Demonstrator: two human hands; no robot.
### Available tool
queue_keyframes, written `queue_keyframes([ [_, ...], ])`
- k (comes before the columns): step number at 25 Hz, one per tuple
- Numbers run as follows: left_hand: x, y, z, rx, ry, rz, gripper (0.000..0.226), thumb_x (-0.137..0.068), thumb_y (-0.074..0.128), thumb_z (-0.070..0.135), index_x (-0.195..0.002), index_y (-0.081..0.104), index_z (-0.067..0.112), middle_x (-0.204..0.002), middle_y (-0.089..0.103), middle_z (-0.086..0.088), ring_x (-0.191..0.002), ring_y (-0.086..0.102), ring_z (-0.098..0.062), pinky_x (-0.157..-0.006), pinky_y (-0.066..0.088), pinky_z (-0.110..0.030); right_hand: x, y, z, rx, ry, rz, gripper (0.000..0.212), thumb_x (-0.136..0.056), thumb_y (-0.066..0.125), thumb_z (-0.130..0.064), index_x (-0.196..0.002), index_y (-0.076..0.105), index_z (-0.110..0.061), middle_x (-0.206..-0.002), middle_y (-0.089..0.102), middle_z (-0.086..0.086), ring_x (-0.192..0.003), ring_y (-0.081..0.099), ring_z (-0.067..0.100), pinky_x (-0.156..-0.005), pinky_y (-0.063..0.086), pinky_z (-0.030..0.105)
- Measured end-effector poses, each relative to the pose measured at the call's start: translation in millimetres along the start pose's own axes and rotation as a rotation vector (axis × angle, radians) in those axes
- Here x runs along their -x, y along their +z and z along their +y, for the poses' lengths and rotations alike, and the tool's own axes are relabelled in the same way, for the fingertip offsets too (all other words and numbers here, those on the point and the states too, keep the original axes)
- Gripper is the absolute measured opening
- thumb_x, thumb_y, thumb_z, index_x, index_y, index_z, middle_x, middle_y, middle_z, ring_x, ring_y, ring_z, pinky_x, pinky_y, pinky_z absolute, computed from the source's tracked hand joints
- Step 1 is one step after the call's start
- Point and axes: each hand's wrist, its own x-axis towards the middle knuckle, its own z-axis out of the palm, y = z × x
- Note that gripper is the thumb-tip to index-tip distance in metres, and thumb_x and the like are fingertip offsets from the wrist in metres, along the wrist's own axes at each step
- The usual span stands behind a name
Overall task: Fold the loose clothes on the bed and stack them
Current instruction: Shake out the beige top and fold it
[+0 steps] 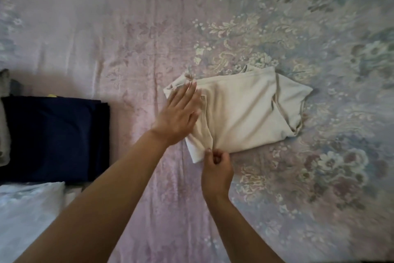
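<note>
Folded cream knit-cloth garment point(245, 111): soft, matt. Folded navy cloth stack point(55, 139): smooth, matt. Pink-blue floral bedspread point(298, 28): woven, faint sheen.

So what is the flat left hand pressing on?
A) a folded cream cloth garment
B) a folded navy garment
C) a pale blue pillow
A: the left hand lies flat on the folded cream cloth garment; the right hand pinches its near edge.

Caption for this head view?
Left hand flattens cream folded cotton garment on floral bedspread; right hand pinches its edge.
</note>
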Motion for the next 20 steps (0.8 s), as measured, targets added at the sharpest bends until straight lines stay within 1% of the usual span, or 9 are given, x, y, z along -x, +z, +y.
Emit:
queue_keyframes([
  [2,8,16,6,-0.163,0.009,-0.194,0.061,-0.099,0.026,0.039,-0.146,0.024,0.000,-0.154,0.019,-0.020,-0.143,0.015,-0.036,-0.118,0.007,-0.045,-8,-13,-4,-0.005,-0.009,0.004,0.009,-0.091,0.059,-0.019,-0.082,0.055,-0.020,-0.075,0.058,-0.007,-0.067,0.053,0.008,-0.059,0.040,0.016],
  [6,-1,26,52,-0.202,0.023,-0.121,0.062,-0.092,0.032,0.040,-0.135,0.046,-0.003,-0.142,0.042,-0.025,-0.131,0.040,-0.042,-0.105,0.031,-0.059,-62,-72,-22,0.056,-0.130,0.280,0.015,-0.089,0.058,-0.012,-0.104,0.056,-0.010,-0.103,0.058,0.011,-0.096,0.055,0.025,-0.082,0.042,0.030],
  [8,-12,35,79,-0.174,0.101,-0.139,0.063,-0.094,0.028,0.042,-0.139,0.043,0.001,-0.146,0.038,-0.021,-0.135,0.036,-0.037,-0.108,0.030,-0.055,-104,-105,-32,0.152,-0.105,0.434,0.024,-0.089,0.058,-0.012,-0.110,0.053,-0.002,-0.118,0.053,0.026,-0.113,0.050,0.036,-0.095,0.036,0.037],
  [10,-25,43,98,-0.192,0.116,-0.213,0.064,-0.098,0.019,0.045,-0.148,0.023,0.005,-0.155,0.018,-0.017,-0.144,0.016,-0.031,-0.117,0.014,-0.047,-139,-127,-44,0.140,0.045,0.474,0.042,-0.090,0.060,-0.019,-0.124,0.047,0.003,-0.130,0.049,0.025,-0.120,0.047,0.035,-0.094,0.035,0.033],
  [12,-40,48,106,-0.179,0.063,-0.232,0.063,-0.101,0.016,0.045,-0.150,0.001,0.010,-0.159,-0.005,-0.011,-0.146,-0.007,-0.025,-0.118,-0.006,-0.039,-167,-134,-55,-0.001,0.137,0.444,0.050,-0.086,0.066,-0.020,-0.126,0.046,0.003,-0.124,0.055,0.017,-0.110,0.055,0.028,-0.078,0.040,0.023],
  [15,-58,37,108,0.079,-0.060,-0.057,0.057,-0.102,0.033,0.033,-0.149,0.014,0.006,-0.158,0.005,-0.014,-0.147,0.001,-0.026,-0.117,-0.004,-0.033,-186,-128,-80,-0.214,0.144,0.331,0.035,-0.080,0.069,-0.004,-0.110,0.055,0.006,-0.096,0.057,0.007,-0.086,0.054,0.015,-0.046,0.037,0.014],
  [17,-63,25,104,0.246,-0.139,0.100,0.050,-0.101,0.040,0.024,-0.145,0.029,0.001,-0.155,0.017,-0.019,-0.145,0.014,-0.029,-0.116,0.005,-0.029,-182,-121,-93,-0.034,0.063,0.282,0.003,-0.082,0.061,0.000,-0.081,0.063,0.001,-0.078,0.062,0.009,-0.077,0.053,0.015,-0.048,0.037,0.023],
  [18,-64,19,97,0.300,-0.189,0.152,0.048,-0.102,0.039,0.024,-0.144,0.032,0.001,-0.155,0.019,-0.019,-0.145,0.016,-0.028,-0.114,0.005,-0.024,-174,-116,-96,0.092,-0.064,0.259,0.009,-0.082,0.057,-0.003,-0.076,0.063,-0.005,-0.076,0.063,0.009,-0.074,0.053,0.016,-0.054,0.036,0.026],
  [20,-67,7,82,0.418,-0.312,0.142,0.045,-0.103,0.034,0.026,-0.143,0.035,0.005,-0.153,0.026,-0.014,-0.142,0.022,-0.023,-0.108,0.009,-0.014,-146,-102,-100,0.270,-0.420,0.102,0.011,-0.085,0.057,-0.009,-0.088,0.065,-0.016,-0.085,0.062,0.002,-0.076,0.053,0.014,-0.066,0.038,0.027],
])
